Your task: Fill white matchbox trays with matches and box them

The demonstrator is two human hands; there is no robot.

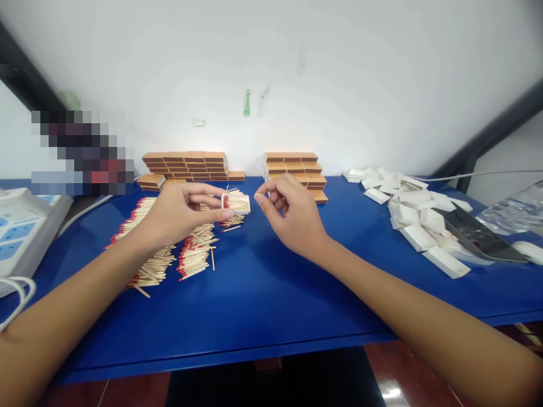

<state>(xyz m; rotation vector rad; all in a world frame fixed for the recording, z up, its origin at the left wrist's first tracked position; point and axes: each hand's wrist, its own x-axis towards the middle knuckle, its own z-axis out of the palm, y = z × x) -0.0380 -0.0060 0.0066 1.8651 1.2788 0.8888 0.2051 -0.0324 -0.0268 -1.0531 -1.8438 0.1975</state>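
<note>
My left hand (180, 212) grips a small white matchbox tray (237, 203) filled with red-tipped matches, thumb and fingers pinching its left end above the blue table (271, 305). My right hand (288, 217) hovers just right of the tray, fingers curled with thumb and forefinger pinched; I cannot make out anything between them. Heaps of loose red-tipped matches (193, 251) lie under and beside my left hand.
Two stacks of orange matchbox sleeves (186, 165) (297, 167) stand against the white wall. A pile of empty white trays (413, 217) lies at the right, with a dark phone (479, 234) and a clear bag (517, 212). A white power strip (21, 232) sits at the left.
</note>
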